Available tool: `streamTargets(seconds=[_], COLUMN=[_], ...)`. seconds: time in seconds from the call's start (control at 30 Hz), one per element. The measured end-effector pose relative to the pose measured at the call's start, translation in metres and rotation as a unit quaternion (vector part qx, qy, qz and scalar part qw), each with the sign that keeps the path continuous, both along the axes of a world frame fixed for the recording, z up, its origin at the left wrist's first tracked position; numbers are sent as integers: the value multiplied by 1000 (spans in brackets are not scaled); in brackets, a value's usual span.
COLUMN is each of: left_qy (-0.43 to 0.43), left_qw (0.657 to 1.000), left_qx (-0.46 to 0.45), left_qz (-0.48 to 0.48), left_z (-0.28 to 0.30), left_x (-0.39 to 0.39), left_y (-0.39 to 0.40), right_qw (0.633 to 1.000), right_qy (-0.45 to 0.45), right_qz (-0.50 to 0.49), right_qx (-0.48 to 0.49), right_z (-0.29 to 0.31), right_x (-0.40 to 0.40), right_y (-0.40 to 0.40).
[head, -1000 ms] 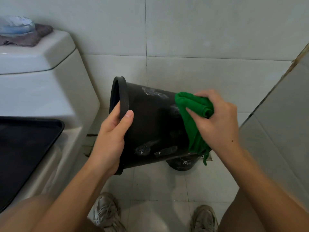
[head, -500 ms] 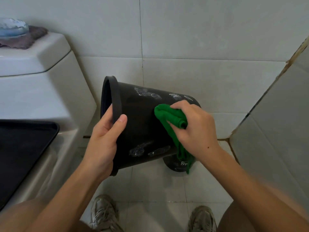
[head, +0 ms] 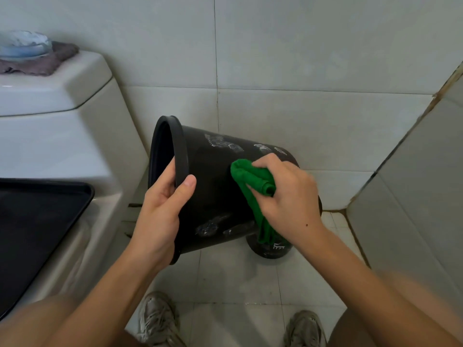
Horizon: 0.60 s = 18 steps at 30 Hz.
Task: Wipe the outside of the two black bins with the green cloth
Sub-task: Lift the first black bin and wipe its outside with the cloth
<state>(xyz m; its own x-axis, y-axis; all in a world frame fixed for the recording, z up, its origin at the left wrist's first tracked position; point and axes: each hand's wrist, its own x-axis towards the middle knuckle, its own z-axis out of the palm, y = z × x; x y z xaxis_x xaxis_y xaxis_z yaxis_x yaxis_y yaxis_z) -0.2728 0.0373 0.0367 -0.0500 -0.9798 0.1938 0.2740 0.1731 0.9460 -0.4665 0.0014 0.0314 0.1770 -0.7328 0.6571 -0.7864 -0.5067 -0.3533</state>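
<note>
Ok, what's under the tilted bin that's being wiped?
Below the held black bin, part of a second dark round object stands on the floor tiles. The bin and green cloth cover most of it.

Black bin (head: 213,196), round and tapered, held on its side above the floor with its rimmed mouth facing left and its base to the right; pale smears mark its wall. Green cloth (head: 253,181), bunched, pressed against the bin's wall, a tail hanging down. Second black bin (head: 269,250), on the floor below, mostly hidden.
</note>
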Motion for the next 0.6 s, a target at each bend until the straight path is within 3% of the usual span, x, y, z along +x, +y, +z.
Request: streamTargets(seconds=[0.13, 0.23, 0.43, 0.6], left_qy=[-4, 2, 13, -15], left_qw=[1000, 1000, 1000, 1000], left_qx=[-3, -4, 5, -10], left_qz=[-8, -4, 0, -3], left_z=[-1, 1, 0, 0], left_x=[1, 1, 2, 0], left_y=[2, 2, 1, 3], right_qw=[997, 996, 997, 996], right_qy=[-67, -47, -22, -64], right_qz=[-40, -70, 53, -53], right_qx=[23, -4, -44, -9], right_z=[2, -1, -2, -2], right_x=[-11, -4, 9, -7], right_y=[-14, -12, 5, -19])
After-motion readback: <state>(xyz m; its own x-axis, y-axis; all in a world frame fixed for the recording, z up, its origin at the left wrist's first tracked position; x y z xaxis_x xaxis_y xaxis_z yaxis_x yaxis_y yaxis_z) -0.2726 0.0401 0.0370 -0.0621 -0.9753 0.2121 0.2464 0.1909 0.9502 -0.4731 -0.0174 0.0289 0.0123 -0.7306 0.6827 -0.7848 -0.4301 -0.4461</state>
